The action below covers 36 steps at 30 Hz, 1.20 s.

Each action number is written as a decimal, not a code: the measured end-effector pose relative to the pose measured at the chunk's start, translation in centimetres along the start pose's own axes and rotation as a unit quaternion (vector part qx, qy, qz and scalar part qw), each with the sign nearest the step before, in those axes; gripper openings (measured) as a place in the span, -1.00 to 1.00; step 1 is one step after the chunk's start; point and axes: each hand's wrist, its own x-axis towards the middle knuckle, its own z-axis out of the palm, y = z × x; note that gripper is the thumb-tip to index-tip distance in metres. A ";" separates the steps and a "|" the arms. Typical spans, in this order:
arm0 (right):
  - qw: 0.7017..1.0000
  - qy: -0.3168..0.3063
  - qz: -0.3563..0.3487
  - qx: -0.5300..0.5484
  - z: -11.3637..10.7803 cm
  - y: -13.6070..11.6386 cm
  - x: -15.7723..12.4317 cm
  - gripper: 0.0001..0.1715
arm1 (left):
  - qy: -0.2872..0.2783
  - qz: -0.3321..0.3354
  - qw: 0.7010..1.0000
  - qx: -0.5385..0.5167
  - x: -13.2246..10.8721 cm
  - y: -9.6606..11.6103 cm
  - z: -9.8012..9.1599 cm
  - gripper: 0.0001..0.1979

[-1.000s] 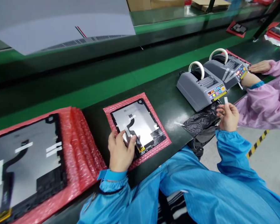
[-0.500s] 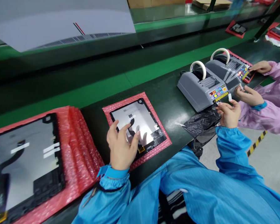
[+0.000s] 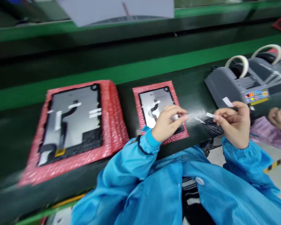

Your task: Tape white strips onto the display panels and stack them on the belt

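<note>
The right hand (image 3: 234, 125) pinches a white tape strip (image 3: 210, 115) between thumb and fingertips, at 3 o'clock from the black-framed panel (image 3: 148, 104) on pink bubble wrap (image 3: 154, 86). The left hand (image 3: 166, 123) lies over the panel, fingers (image 3: 179, 112) extended and close together.

Two gray electronic tape dispensers (image 3: 231, 84)

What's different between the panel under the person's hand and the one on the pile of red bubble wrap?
The panel under the hand sits on one bubble-wrap sheet, while the other panel tops a stack of sheets. The left hand partly covers the first; the second lies uncovered. Both are silver with black borders, a curving black ribbon and white tape strips.
</note>
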 end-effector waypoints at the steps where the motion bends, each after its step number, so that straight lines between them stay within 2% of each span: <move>1: 0.999 -0.052 0.011 0.010 1.4 -0.1 0.4 -0.40 | 0.001 0.000 1.000 -0.019 0.3 0.1 0.0 -0.75; 4: 0.986 -0.163 0.025 0.019 4.9 0.3 1.6 -0.42 | 0.021 -0.002 0.999 -0.040 0.3 -0.4 -0.6 -0.75; 8: 0.972 -0.230 0.045 -0.002 7.2 1.4 2.6 -0.39 | 0.049 -0.053 0.997 -0.020 -0.8 -1.6 -1.6 -0.78; 13: 0.977 -0.204 0.058 -0.018 7.8 2.5 3.9 -0.37 | 0.080 -0.132 0.988 -0.008 -0.9 -2.8 -1.9 -0.82; 19: 0.970 -0.235 0.064 -0.023 8.5 3.4 4.6 -0.35 | 0.080 -0.149 0.985 -0.033 -0.5 -3.3 -1.7 -0.83; 25: 0.972 -0.222 0.075 -0.003 9.1 4.3 5.2 -0.32 | 0.078 -0.173 0.982 -0.025 0.0 -3.7 -1.0 -0.83; 32: 0.971 -0.202 0.129 -0.007 9.3 8.0 7.0 -0.24 | 0.046 -0.232 0.962 0.137 2.1 -5.2 0.6 -0.83; 36: 0.968 -0.201 0.149 -0.028 9.3 9.5 6.8 -0.27 | 0.024 -0.246 0.954 0.168 2.1 -5.6 1.2 -0.83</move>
